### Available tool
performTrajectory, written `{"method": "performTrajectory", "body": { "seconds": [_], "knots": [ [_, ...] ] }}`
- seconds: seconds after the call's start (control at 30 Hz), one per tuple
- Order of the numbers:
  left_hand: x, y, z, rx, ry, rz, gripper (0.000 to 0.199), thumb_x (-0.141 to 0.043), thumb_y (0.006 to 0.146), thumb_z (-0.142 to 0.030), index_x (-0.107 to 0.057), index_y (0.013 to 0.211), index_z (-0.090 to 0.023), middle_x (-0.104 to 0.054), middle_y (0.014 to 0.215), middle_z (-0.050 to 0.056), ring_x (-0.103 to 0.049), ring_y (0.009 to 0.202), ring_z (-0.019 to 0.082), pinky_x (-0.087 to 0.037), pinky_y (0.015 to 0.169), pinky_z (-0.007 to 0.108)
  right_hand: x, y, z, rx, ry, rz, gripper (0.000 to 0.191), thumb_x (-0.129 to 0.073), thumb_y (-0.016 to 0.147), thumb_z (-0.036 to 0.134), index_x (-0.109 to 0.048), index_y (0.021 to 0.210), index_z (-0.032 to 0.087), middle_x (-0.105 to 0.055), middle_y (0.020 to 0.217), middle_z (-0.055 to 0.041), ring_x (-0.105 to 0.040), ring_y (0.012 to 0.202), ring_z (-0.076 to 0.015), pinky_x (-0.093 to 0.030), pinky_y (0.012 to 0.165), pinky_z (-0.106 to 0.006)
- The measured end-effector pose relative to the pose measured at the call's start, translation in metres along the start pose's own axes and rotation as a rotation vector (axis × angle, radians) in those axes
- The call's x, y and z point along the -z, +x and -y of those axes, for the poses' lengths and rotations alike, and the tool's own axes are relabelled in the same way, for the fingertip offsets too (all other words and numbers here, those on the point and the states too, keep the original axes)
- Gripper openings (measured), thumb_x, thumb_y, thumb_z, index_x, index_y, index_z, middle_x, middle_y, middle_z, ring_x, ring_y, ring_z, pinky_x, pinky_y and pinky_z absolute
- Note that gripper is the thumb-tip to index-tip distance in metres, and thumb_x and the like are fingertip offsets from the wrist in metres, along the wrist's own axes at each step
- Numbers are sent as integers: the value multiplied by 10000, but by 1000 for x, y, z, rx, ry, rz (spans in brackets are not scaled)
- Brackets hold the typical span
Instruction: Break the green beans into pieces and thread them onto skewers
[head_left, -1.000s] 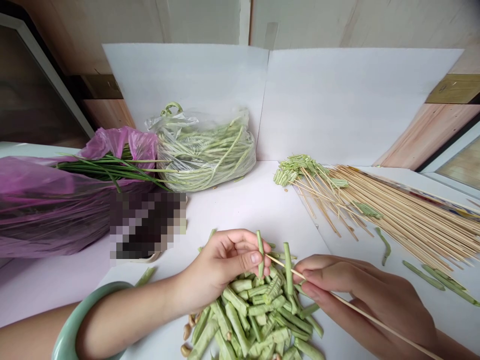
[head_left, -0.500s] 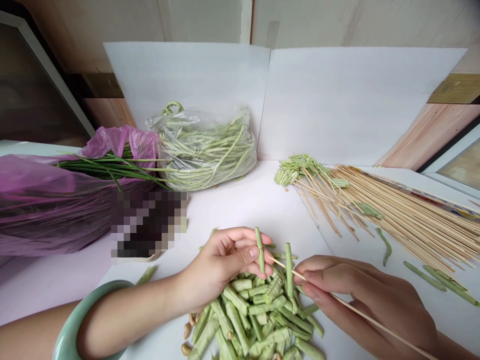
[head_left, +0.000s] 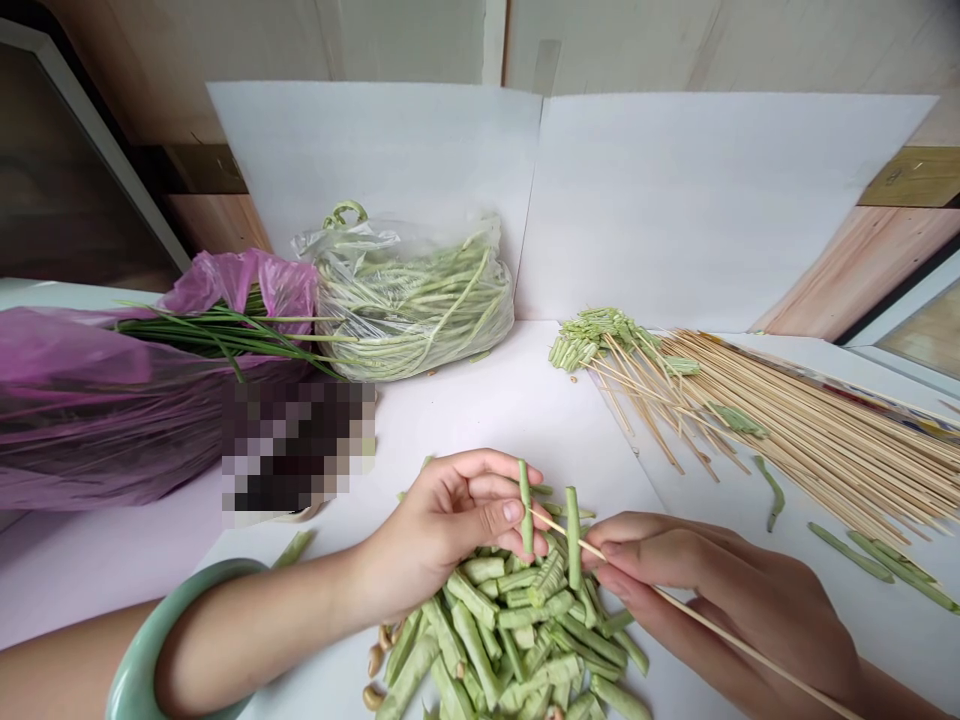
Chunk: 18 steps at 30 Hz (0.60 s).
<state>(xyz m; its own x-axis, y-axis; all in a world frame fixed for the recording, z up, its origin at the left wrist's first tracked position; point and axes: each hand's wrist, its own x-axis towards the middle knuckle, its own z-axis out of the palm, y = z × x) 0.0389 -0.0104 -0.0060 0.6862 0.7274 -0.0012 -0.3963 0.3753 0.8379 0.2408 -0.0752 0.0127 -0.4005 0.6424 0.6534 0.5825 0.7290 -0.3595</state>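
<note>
My left hand point(head_left: 469, 510), with a pale green bangle on its wrist, pinches a short bean piece point(head_left: 525, 490) upright between thumb and fingers. A thin wooden skewer point(head_left: 720, 632) is gripped in my right hand point(head_left: 720, 580). Its tip touches the side of that bean piece. Another bean piece point(head_left: 574, 538) is threaded on the skewer, just left of my right fingertips. Below both hands lies a pile of cut bean pieces point(head_left: 517, 640) on white paper.
Behind stand a clear bag of long beans point(head_left: 420, 300) and, at left, a purple bag point(head_left: 75, 420) of green stalks beside a blurred dark object point(head_left: 300, 450). At right lie many bare skewers point(head_left: 810, 430), a bundle of loaded ones point(head_left: 600, 335) and loose bean pieces point(head_left: 847, 550).
The skewer and my right hand have shifted slightly left, and the skewer's tip now meets the bean piece in my left hand.
</note>
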Motion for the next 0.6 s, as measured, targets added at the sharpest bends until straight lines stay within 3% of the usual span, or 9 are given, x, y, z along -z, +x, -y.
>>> {"method": "performTrajectory", "body": {
  "seconds": [0.33,0.6],
  "knots": [
    [0,-3,-2,9,-16,2,208,-760,775,-154,-734,981,-139,-737,849,60,-691,703,128,-562,705,235,-1,-2,-1,-1,29,-2,167,-510,890,89,-527,934,250,-725,829,-6,-724,680,-116,-567,592,-80],
    [1,-1,-1,-16,-32,-12,230,-767,753,-100,-741,975,-152,-712,838,30,-700,713,117,-574,705,211,-1,-7,-4,12,23,-9,146,-522,879,90,-532,924,229,-721,841,-17,-717,692,-104,-552,620,-59]
  ]
}}
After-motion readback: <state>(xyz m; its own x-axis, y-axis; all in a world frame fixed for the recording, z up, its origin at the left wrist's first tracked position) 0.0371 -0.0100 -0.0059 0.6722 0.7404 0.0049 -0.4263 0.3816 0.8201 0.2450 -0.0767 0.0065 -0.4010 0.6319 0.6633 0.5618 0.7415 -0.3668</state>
